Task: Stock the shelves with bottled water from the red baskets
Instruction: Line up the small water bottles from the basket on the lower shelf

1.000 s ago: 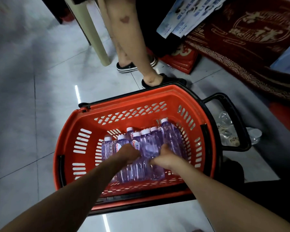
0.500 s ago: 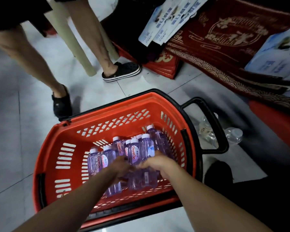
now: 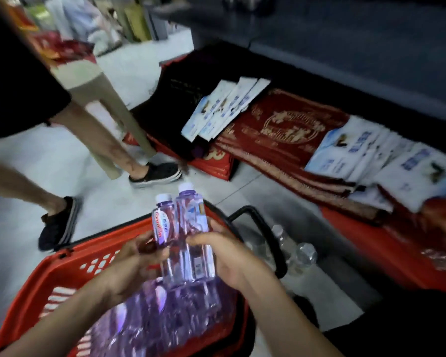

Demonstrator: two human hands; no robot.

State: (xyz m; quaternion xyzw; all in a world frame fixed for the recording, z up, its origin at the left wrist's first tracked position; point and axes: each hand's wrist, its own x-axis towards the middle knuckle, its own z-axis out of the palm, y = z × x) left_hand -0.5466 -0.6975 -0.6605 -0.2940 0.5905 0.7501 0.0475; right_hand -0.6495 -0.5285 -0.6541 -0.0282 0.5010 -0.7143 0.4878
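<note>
Above red basket (image 3: pixel 62 269), both hands clasp two bottles (image 3: pixel 184 238), caps up.

Both forearms enter from the bottom edge of the view and converge toward the centre. The left hand (image 3: pixel 129 264) is raised, palm turned inward, fingers curled around the lower part of the load from the left side. The right hand (image 3: pixel 229 256) sits level with it, palm facing left, thumb across the front and fingers wrapped behind. The two hands are close together, nearly touching at the fingertips. Both wrists are slightly bent upward. Both arms are bare.
</note>
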